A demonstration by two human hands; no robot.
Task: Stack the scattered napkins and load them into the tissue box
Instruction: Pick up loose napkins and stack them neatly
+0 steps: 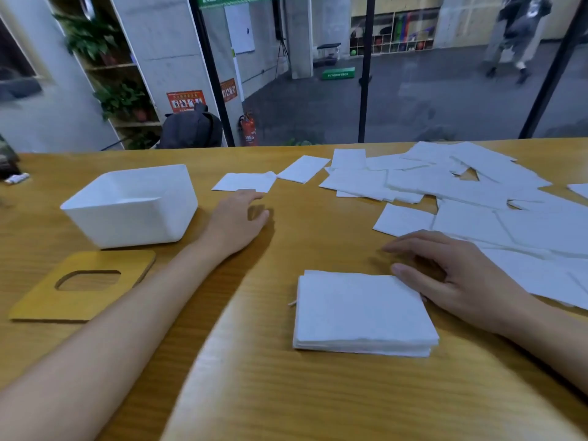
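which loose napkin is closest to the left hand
The single napkin just beyond the fingertips of the left hand, right of the white box. The other loose napkins lie farther right.

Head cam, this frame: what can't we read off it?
All head view.
1. Scattered napkins: overlap and run off the right edge; count unknown.
2. Napkin stack: sheets too thin to count.
3. Left hand: fingertips blurred; contact with the single napkin ahead unclear.
4. Right hand: palm hides whatever lies beneath.
5. Tissue box: near wall hides part of its floor.
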